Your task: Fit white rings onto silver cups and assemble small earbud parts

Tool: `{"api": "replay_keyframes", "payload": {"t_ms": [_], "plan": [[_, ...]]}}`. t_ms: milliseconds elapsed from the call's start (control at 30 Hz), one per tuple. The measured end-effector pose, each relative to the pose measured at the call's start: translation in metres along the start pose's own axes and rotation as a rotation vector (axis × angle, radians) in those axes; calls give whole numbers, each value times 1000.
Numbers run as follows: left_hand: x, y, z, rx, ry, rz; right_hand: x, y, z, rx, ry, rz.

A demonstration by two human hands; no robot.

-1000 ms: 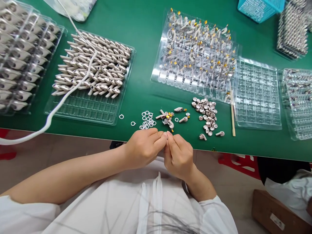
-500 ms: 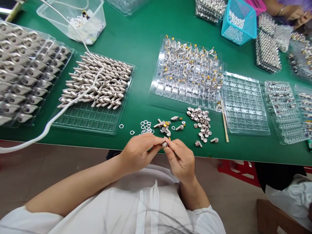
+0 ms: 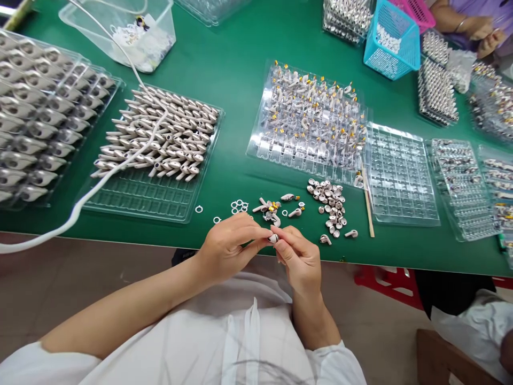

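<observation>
My left hand (image 3: 228, 246) and my right hand (image 3: 298, 259) meet at the near edge of the green table (image 3: 240, 53). Both pinch one small beige earbud part (image 3: 273, 238) between their fingertips. Just beyond the fingers lie several white rings (image 3: 239, 205), a few loose earbud shells with gold tabs (image 3: 269, 208) and a heap of small round caps (image 3: 331, 203).
A clear tray of beige stems (image 3: 160, 141) sits at left with a white cable (image 3: 100, 182) across it. A tray of gold-tabbed parts (image 3: 310, 120) and an unfilled clear tray (image 3: 401, 176) lie at right beside a wooden stick (image 3: 367, 200). Another person's hands (image 3: 481, 29) work far right.
The view has tipped up, showing more of the far table. My hands stay together at the table edge, and the small part now shows between the fingertips.
</observation>
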State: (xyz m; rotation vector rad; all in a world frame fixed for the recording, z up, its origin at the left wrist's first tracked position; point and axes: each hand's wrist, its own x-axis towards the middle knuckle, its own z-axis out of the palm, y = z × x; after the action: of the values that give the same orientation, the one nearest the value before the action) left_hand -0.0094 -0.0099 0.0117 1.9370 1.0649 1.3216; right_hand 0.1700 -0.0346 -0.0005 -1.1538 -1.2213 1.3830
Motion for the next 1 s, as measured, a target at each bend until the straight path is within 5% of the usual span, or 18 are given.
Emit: {"api": "replay_keyframes", "payload": {"t_ms": [267, 433, 1000], "plan": [[3, 7, -5, -367, -149, -452, 1, -9, 1, -54, 61, 2], [4, 6, -4, -570, -138, -673, 0, -12, 1, -75, 49, -13], [8, 13, -4, -662, -138, -793, -1, -8, 5, -152, 75, -50]]}}
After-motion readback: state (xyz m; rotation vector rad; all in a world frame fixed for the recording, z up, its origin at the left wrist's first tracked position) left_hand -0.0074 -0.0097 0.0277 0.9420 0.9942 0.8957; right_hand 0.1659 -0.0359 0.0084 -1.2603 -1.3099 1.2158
